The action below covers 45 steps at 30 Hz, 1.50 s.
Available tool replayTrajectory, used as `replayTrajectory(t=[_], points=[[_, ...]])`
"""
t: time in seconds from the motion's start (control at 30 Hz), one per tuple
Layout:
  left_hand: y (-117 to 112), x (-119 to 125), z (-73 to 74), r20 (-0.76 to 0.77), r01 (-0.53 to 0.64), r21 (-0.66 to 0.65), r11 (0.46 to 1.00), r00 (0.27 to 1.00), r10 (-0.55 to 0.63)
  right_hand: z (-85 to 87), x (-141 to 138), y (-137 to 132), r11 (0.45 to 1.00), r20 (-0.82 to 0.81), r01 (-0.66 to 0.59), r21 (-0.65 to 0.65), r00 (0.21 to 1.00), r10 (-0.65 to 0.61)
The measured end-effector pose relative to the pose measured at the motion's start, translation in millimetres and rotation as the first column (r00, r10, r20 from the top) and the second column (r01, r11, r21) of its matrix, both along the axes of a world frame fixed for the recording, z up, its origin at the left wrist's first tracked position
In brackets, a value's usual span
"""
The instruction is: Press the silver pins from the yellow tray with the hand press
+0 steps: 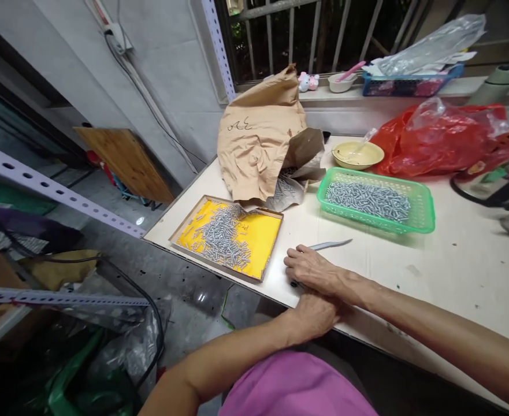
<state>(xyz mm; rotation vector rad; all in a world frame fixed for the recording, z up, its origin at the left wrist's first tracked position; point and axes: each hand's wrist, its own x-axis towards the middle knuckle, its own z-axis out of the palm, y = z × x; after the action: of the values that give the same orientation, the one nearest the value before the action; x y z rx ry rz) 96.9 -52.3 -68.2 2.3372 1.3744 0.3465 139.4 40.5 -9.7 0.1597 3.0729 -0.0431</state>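
Note:
My right hand (309,267) rests near the table's front edge with its fingers curled. A small dark round end shows beneath the fingers; what it belongs to is hidden. Just beyond the knuckles lies a slim grey tool (333,244) with a curved, pointed end, its near end hidden by the hand. My left hand (317,313) is at the table edge, beneath the right wrist, its fingers out of sight. To the left, small metal pins (223,236) are heaped in a shallow yellow-bottomed tray (265,231). A torn brown paper bag (258,138) opens over the tray, with more pins inside.
A green plastic basket (427,211) holds many similar pins. Behind it are a yellowish bowl (358,155) and a red plastic bag (436,141). A blue basket (410,85) stands on the window sill. Perforated metal shelving (59,193) is at left.

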Motion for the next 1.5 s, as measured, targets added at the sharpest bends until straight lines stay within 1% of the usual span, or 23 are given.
replayTrajectory(t=[0.07,0.13,0.17,0.23,0.27,0.33,0.37,0.43,0.47,0.5,0.53,0.6,0.67,0.77,0.83,0.97,1.13,1.2,1.27,1.3,1.37,1.43,1.5], points=[[-2,2,-1.0,-0.006,0.01,-0.008,1.0,1.0,-0.01,-7.7,-7,3,1.0,-0.021,0.005,0.015,1.0,-0.004],[-2,3,1.0,-0.003,0.009,0.002,1.0,1.0,-0.009,-8.4,-11,5,0.999,-0.065,0.046,0.01,0.997,-0.045],[-1,1,3.6,0.003,0.007,0.018,1.0,1.0,-0.008,-4.5,-11,7,0.997,-0.108,0.079,0.003,0.991,-0.078],[4,-10,12.8,0.014,-0.008,0.087,0.996,1.0,0.007,13.2,-5,12,0.984,-0.273,0.178,-0.018,0.946,-0.176],[7,-22,19.6,0.015,-0.036,0.136,0.99,0.999,0.035,26.4,2,17,0.97,-0.391,0.24,-0.035,0.89,-0.234],[16,-57,36.0,0.013,-0.152,0.243,0.958,0.988,0.153,56.3,22,34,0.921,-0.638,0.379,-0.087,0.689,-0.344],[21,-79,44.7,0.008,-0.244,0.281,0.928,0.968,0.252,70.5,34,46,0.878,-0.729,0.466,-0.111,0.562,-0.391],[32,-127,59.1,-0.046,-0.414,0.319,0.853,0.892,0.45,90.9,61,72,0.752,-0.831,0.643,-0.149,0.33,-0.447],[38,-149,63.8,-0.102,-0.451,0.324,0.831,0.857,0.505,95.4,74,84,0.687,-0.82,0.708,-0.167,0.287,-0.495],[44,-169,66.5,-0.168,-0.466,0.319,0.826,0.83,0.533,95.8,86,95,0.636,-0.783,0.755,-0.16,0.294,-0.547],[49,-185,67.3,-0.229,-0.473,0.303,0.827,0.806,0.545,92.3,96,102,0.595,-0.714,0.791,-0.138,0.338,-0.614],[56,-206,65.1,-0.316,-0.458,0.269,0.847,0.789,0.527,76.8,108,102,0.563,-0.543,0.823,-0.078,0.439,-0.716],[59,-215,61.4,-0.359,-0.43,0.238,0.871,0.794,0.49,56.5,110,84,0.592,-0.435,0.802,-0.076,0.507,-0.744],[60,-216,60.4,-0.386,-0.411,0.182,0.893,0.806,0.449,30.7,106,35,0.681,-0.367,0.704,-0.2,0.591,-0.718],[61,-214,63.4,-0.399,-0.429,0.172,0.886,0.793,0.461,18.9,107,4,0.687,-0.322,0.666,-0.29,0.608,-0.726],[61,-214,68.6,-0.433,-0.469,0.227,0.853,0.736,0.52,2.7,118,-35,0.641,-0.253,0.652,-0.406,0.594,-0.764],[62,-220,69.5,-0.487,-0.408,0.18,0.895,0.753,0.442,-6.1,123,-52,0.626,-0.168,0.624,-0.467,0.632,-0.756],[63,-216,73.4,-0.439,-0.424,0.191,0.885,0.77,0.463,-6.8,119,-55,0.631,-0.157,0.637,-0.443,0.638,-0.754],[63,-203,79.2,-0.301,-0.471,0.161,0.867,0.813,0.498,-6.7,115,-56,0.619,-0.138,0.677,-0.399,0.623,-0.77],[62,-192,81.9,-0.195,-0.504,0.103,0.858,0.835,0.514,-6.4,113,-56,0.611,-0.124,0.695,-0.378,0.616,-0.778],[58,-165,85.3,0.053,-0.537,-0.133,0.833,0.835,0.547,-5.8,111,-54,0.599,-0.094,0.719,-0.354,0.609,-0.787],[50,-136,84.5,0.252,-0.46,-0.441,0.771,0.761,0.598,-5.1,110,-51,0.596,-0.073,0.725,-0.345,0.612,-0.788],[43,-111,79.6,0.341,-0.334,-0.652,0.681,0.673,0.657,-4.5,111,-48,0.597,-0.063,0.728,-0.337,0.615,-0.786]])
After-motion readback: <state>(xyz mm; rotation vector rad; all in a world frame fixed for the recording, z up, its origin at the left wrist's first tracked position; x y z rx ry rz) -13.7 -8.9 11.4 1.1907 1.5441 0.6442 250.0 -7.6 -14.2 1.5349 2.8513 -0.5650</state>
